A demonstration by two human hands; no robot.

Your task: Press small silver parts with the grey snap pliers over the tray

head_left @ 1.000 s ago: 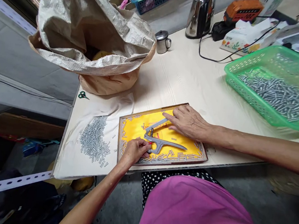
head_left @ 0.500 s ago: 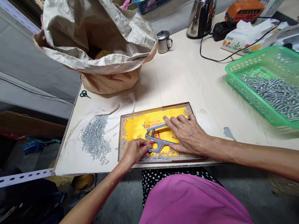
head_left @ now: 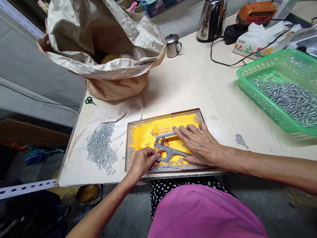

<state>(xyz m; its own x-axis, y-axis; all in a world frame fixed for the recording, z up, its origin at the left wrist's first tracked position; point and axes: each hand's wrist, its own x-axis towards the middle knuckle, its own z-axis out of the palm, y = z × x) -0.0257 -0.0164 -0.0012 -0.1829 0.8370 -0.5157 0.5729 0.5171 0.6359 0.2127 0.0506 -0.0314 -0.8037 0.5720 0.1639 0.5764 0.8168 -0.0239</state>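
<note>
Along the near edge of the surface [head_left: 196,85], seen from the head camera, what are the hands doing?

— The left hand [head_left: 142,161] has thumb and fingers pressed together, pinching the nose of spring-loaded hand pliers [head_left: 172,150] beside a small red mark. Whether a pin sits in that pinch is too small to tell. The right hand [head_left: 201,145] lies spread, fingers apart, across the grey handles.

Where are the pliers?

— Flat on a yellow printed card [head_left: 144,140] inside a wooden-framed tray [head_left: 164,116], with short metal pins [head_left: 197,118] scattered around the card's border.

Any readable writing?

— Dark capitals run along the card's top, partly hidden and not legible for certain. An orange box [head_left: 255,12] at the far side shows white digits, perhaps 407. A tissue box [head_left: 255,42] carries a flower print.

What sits nearby?

— Left of the tray, a heap of pins [head_left: 100,144] lies on a white cloth [head_left: 97,177], with green-handled scissors [head_left: 90,101] just above. To the right is a green plastic basket [head_left: 253,88] holding more pins [head_left: 292,100]. Farther off stand a woven sack [head_left: 99,32] folded over a kraft paper bag [head_left: 116,87], a steel mug [head_left: 172,46] and a steel kettle [head_left: 212,16].
</note>
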